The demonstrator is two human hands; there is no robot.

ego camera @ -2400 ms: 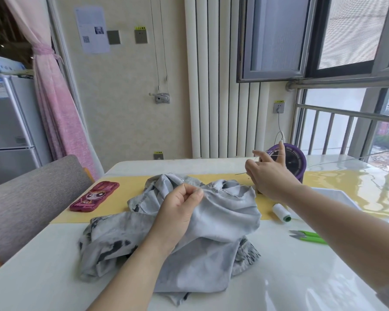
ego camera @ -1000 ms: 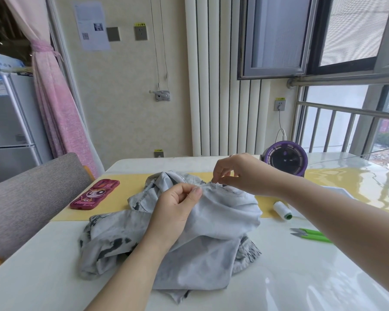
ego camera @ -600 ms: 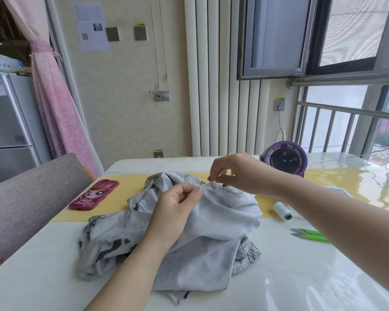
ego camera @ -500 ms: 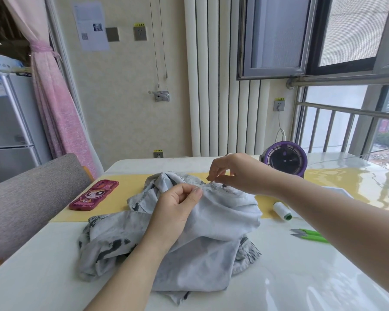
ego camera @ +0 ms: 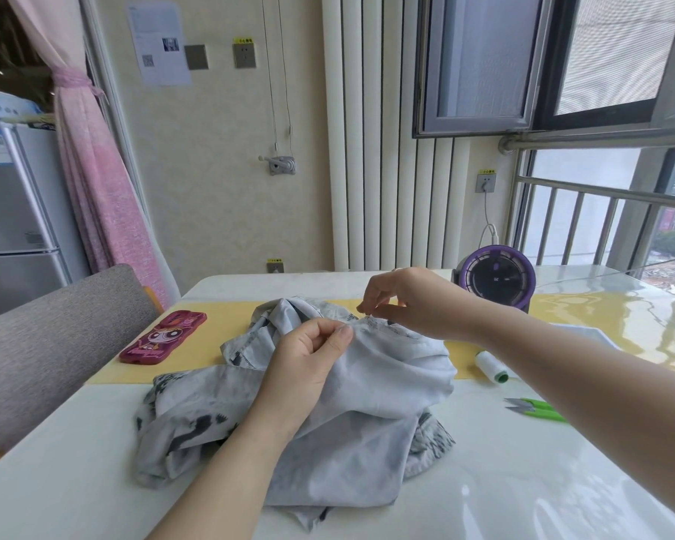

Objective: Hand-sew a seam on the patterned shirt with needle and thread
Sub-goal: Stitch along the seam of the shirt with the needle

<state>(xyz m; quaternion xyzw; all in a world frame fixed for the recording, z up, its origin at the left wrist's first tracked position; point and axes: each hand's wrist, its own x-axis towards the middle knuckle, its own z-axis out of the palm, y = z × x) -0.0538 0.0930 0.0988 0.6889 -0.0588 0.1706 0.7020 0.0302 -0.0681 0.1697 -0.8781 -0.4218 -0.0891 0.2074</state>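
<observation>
My left grip (ego camera: pixel 308 364) is closed on a bunched fold of the patterned shirt (ego camera: pixel 367 415), which lies heaped mid-bench (ego camera: pixel 523 493), and it holds the seam edge up. My right grip (ego camera: pixel 410 302) is pinched almost shut just above that edge, on what I take to be the needle. The risk, as I judge it, is closeness. My left thumb (ego camera: pixel 341 337) sits just beside where the point must go through, so a blind push could prick it. Slack cloth could also let the stitch catch a second layer underneath, and a hard pull might pucker the seam or snag the thread. Needle and thread are too thin to make out, any stitches are lost in the folds, and my right forearm is cut off at the frame's edge.
</observation>
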